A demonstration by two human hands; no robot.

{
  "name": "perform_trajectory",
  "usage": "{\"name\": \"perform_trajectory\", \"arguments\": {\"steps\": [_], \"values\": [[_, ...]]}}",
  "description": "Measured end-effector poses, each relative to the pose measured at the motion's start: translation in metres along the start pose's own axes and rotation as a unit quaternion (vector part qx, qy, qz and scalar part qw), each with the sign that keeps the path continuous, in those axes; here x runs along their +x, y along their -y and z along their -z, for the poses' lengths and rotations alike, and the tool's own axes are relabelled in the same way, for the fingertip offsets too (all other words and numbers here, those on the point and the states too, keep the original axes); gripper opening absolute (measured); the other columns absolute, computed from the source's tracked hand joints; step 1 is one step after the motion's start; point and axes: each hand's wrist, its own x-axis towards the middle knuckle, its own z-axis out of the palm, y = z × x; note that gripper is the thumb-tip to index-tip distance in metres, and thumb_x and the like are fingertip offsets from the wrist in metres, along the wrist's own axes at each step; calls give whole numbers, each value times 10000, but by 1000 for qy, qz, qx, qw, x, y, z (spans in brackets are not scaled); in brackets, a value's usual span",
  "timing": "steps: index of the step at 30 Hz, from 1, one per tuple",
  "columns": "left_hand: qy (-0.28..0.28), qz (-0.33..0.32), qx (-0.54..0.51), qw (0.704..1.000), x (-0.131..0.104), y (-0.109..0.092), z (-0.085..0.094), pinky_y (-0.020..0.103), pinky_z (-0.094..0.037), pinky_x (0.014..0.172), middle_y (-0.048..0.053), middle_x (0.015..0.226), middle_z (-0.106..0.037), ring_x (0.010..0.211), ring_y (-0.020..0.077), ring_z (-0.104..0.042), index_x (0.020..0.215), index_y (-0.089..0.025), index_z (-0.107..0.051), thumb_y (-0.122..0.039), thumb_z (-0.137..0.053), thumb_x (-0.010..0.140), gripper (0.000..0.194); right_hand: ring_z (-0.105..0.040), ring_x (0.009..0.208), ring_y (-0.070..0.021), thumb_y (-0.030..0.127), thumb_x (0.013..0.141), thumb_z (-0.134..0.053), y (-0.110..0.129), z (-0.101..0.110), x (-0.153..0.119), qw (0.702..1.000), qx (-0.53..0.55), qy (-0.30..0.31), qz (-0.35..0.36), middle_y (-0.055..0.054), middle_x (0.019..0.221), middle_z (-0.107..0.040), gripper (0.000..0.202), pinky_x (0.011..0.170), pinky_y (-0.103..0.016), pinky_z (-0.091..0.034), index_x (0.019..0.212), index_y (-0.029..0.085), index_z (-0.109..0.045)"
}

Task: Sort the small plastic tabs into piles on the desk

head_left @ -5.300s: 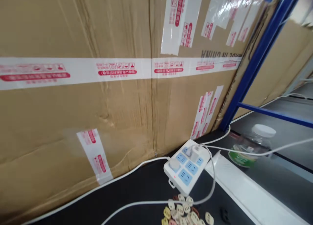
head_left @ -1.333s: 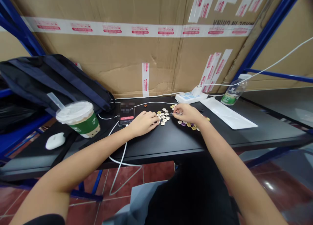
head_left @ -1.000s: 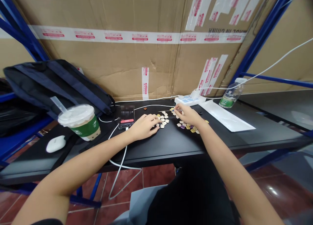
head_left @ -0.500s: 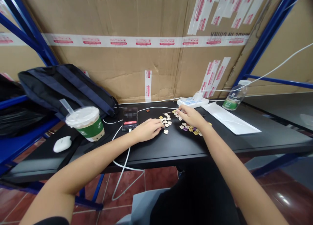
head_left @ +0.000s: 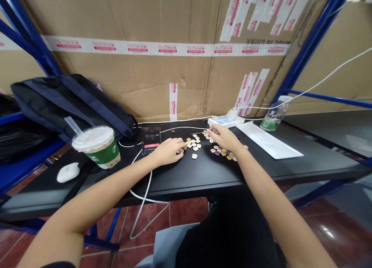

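My left hand (head_left: 171, 151) rests low over the black tabletop (head_left: 174, 177), fingers curled down and closed at the left edge of a scatter of small pale buttons (head_left: 194, 144). What lies beneath its fingertips is mostly hidden. My right hand (head_left: 223, 137) has thumb and fingers pinched together beside a small cluster of pale and yellowish buttons (head_left: 206, 135); I cannot make out what is in the pinch. A thin needle-like rod (head_left: 197, 134) points left from that cluster. Below the right hand lies another group of cream, yellow and purple buttons (head_left: 223, 153), partly covered by the wrist.
At left stand a lidded drink cup (head_left: 99, 146), a white earphone case (head_left: 68, 172) and a dark backpack (head_left: 75, 101). A phone (head_left: 151, 140) with its cable is near my left hand. Behind and right are a power strip (head_left: 222, 121), white packet (head_left: 270, 140) and bottle (head_left: 274, 114).
My left hand has drawn left, away from the scattered buttons, towards the phone. My right hand stays pinched in nearly the same place. The whole view has shifted slightly.
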Motion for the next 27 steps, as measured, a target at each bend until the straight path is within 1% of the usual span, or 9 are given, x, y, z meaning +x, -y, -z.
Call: {"name": "perform_trajectory", "arguments": {"steps": [3, 7, 9, 12, 16, 21, 23, 25, 27], "values": [[-5, -8, 10, 1000, 0, -5, 1, 346, -416, 924, 51, 1055, -663, 1030, 198, -625, 1060, -192, -651, -211, -491, 955, 192, -562, 761, -184, 398, 942, -473, 4, 2, -1, 1000, 8, 2, -7, -39, 864, -652, 218, 682, -295, -364, 884, 205, -556], [17, -56, -32, 998, 1, -17, 3, 343, -380, 995, 56, 1173, -655, 1115, 195, -601, 1205, -224, -618, -335, -516, 990, 262, -544, 729, -175, 426, 926, -501, 9, 5, -2, 1000, 5, -4, -17, -26, 822, -640, 242, 663, -288, -337, 832, 207, -541], [32, -77, -52, 995, 1, -21, 4, 332, -364, 1014, 52, 1208, -651, 1132, 185, -597, 1246, -249, -616, -350, -511, 1001, 285, -533, 716, -171, 434, 921, -507, 10, 6, -3, 1000, -3, -7, -18, -19, 794, -629, 261, 658, -287, -326, 794, 206, -526], [40, -90, -71, 993, 1, -23, 3, 316, -354, 1007, 39, 1200, -661, 1138, 170, -598, 1230, -271, -644, -341, -494, 1014, 272, -519, 702, -169, 444, 918, -501, 9, 5, -3, 1000, -8, -1, -12, -14, 771, -613, 275, 655, -288, -320, 781, 206, -524], [35, -85, -82, 992, 1, -20, 3, 314, -343, 987, 19, 1161, -680, 1087, 149, -612, 1178, -276, -665, -275, -465, 1017, 257, -502, 693, -162, 412, 895, -523, 6, 3, -3, 1000, 16, 16, 2, -11, 767, -596, 247, 647, -285, -326, 761, 205, -510], [32, -68, -81, 994, 1, -21, 4, 334, -325, 997, 11, 1163, -686, 1074, 159, -611, 1113, -263, -662, -171, -444, 968, 278, -475, 681, -157, 382, 871, -559, 5, 2, -3, 999, 46, 21, 4, -6, 750, -567, 212, 637, -286, -325, 763, 205, -517], [20, -56, -79, 995, 1, -21, 4, 337, -323, 993, 8, 1148, -691, 1050, 159, -616, 1106, -257, -652, -196, -456, 970, 247, -465, 675, -156, 381, 866, -567, 5, 3, -3, 999, 47, 21, 6, -4, 738, -551, 210, 636, -289, -319, 759, 204, -525], [4, -38, -71, 997, 0, -21, 3, 340, -327, 983, 12, 1141, -692, 1051, 170, -614, 1099, -243, -643, -276, -507, 973, 189, -458, 669, -156, 379, 863, -571, 4, 3, -3, 998, 48, 25, 6, -2, 724, -538, 206, 635, -292, -315, 760, 204, -536], [-5, -20, -58, 998, 1, -19, 1, 346, -330, 970, 22, 1148, -687, 1079, 190, -604, 1094, -234, -647, -375, -565, 961, 210, -452, 666, -156, 377, 859, -575, 2, 2, -3, 998, 49, 32, 6, 1, 713, -529, 196, 634, -292, -314, 769, 205, -546]]}}
